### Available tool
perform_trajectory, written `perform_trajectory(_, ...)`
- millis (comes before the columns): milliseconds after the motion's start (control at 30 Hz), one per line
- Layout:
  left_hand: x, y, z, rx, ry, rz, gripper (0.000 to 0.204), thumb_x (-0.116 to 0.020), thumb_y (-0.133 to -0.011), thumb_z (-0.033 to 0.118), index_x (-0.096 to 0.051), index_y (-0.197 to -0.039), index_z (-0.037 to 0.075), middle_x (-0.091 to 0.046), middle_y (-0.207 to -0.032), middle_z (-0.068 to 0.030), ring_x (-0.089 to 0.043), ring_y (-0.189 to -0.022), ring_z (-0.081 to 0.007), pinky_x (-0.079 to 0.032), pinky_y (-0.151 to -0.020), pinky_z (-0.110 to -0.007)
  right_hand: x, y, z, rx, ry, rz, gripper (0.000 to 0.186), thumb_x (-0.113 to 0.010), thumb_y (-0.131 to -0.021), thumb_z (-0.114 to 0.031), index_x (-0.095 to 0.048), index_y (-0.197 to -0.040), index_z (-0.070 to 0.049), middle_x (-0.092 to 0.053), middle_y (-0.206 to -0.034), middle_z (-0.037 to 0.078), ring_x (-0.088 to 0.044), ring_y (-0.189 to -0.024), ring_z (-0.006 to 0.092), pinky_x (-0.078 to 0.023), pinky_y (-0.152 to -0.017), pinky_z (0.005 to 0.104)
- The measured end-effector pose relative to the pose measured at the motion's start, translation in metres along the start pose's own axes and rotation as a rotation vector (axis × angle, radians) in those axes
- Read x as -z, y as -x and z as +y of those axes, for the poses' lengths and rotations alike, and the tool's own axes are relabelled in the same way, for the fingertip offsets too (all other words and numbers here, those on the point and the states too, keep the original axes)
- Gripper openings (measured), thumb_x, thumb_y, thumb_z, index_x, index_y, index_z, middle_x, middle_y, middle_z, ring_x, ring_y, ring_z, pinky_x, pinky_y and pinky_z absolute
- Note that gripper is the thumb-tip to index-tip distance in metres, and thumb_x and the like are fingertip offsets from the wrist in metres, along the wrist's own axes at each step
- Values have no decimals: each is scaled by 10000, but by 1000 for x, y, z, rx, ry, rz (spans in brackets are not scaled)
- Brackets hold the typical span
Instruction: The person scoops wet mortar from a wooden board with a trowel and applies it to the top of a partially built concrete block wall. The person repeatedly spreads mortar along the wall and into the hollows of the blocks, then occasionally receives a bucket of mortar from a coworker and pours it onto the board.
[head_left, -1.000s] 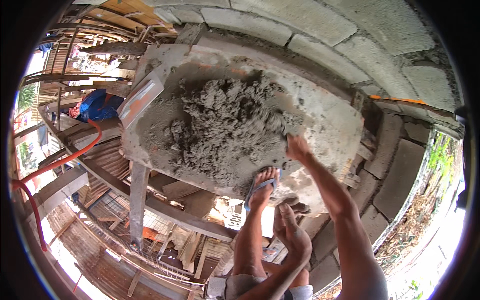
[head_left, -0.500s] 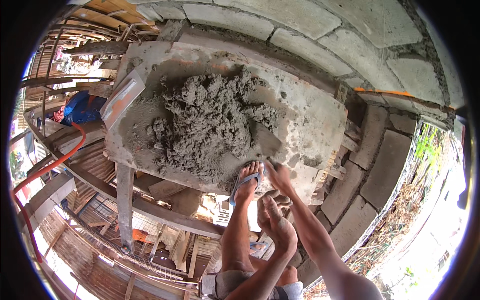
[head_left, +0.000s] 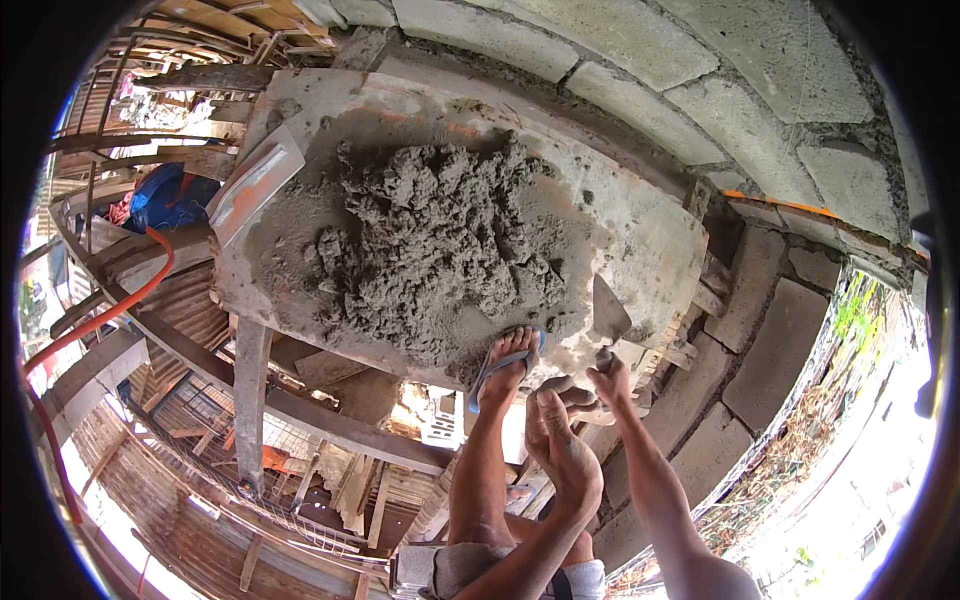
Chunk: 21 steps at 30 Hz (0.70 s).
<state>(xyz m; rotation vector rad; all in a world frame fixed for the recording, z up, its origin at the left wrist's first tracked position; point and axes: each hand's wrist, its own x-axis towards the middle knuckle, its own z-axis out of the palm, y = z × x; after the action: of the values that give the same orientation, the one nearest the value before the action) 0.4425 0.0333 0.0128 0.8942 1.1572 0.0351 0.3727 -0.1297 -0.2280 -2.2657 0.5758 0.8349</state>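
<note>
Head view: one trowel (head_left: 608, 312), one mound of wet grey mortar (head_left: 440, 235), one flat rectangular plate (head_left: 258, 185) with an orange smear, two bare hands, and one foot (head_left: 505, 368) in a blue-grey sandal (head_left: 512, 358), all on or beside one board (head_left: 655, 235).

Trowel near the board's near right corner, directly ahead of the right hand (head_left: 610, 384), with handle inside the grip and blade pointing toward the far edge. Right fingers wrapped tight around the handle. Impossible to say whether blade and board touch.

Left hand (head_left: 565, 462) just beyond the near edge, to the left of the right hand and clear of the trowel; half curled, thumb raised. Grey lumpy shapes (head_left: 560, 388) at its fingers, too unclear to tell as mortar-coated fingers or something held.

Mortar heaped in one broad pile across the middle of the board, with a thin smear around it, left of the trowel and well ahead of the left hand. Plate lying along the left edge. Foot planted on the near edge, between mortar and right hand. Past the far edge, one block wall (head_left: 640, 120); beyond the left edge, one blue bundle (head_left: 170, 200) and one orange hose (head_left: 110, 310).
</note>
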Motion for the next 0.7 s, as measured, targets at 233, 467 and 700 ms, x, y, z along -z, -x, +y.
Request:
perform_trajectory(233,2,-1,-3,91,-72,20,434,-493,-1021,417,-583,-1004,-7,-629,-869,-84,-587,-787,-163,-452,-796,-320,-85,-97,-84,24,-470,-331,178,-665,-783,-114,-573,-869,11,-547,-605,40,-519,-482,173,-426,-442,334)
perform_trajectory(467,2,-6,7,32,-106,40,441,-512,-1011,426,-589,-978,-8,-625,-867,-69,-572,-800,-148,-430,-770,-294,-43,-51,-140,346,337,205,502,-672,-876,-316,-466,-1220,-14,-611,-1022,219,-660,-762,375,-508,-591,477)
perform_trajectory(700,2,-5,-2,-1,-45,20,427,-479,-1030,406,-578,-1044,-10,-623,-862,-83,-571,-789,-158,-440,-778,-307,-20,-34,-198,312,-294,-28,472,-543,-949,-481,-540,-1077,-27,-621,-753,279,-621,-799,472,-474,-663,522)
